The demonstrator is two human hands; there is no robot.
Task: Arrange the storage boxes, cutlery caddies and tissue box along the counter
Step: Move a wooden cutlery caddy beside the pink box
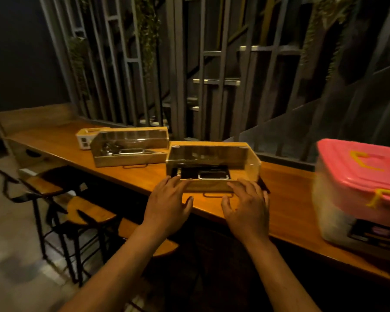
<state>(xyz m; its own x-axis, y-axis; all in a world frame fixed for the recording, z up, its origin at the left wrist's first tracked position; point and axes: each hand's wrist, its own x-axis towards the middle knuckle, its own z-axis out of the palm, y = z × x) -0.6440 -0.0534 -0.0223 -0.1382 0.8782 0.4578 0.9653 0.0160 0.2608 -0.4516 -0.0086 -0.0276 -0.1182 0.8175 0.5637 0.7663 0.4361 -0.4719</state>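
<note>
A wooden cutlery caddy (pixel 214 158) with a clear lid stands on the wooden counter (pixel 59 143) in front of me. My left hand (pixel 167 203) rests at its front left corner, fingers spread. My right hand (pixel 248 206) sits at its front right corner, fingers spread, touching the front wall. Neither hand grips anything. A second, longer cutlery caddy (pixel 131 147) with metal cutlery inside stands further left. Behind it lies a white tissue box (pixel 85 138). A clear storage box with a pink lid (pixel 358 183) stands on the counter at the right.
Bar stools with wooden seats (pixel 88 212) stand under the counter's near edge on the left. A grey slatted metal screen (pixel 189 64) with hanging plants rises behind the counter. A dark label or device (pixel 374 235) lies at the pink-lidded box's base.
</note>
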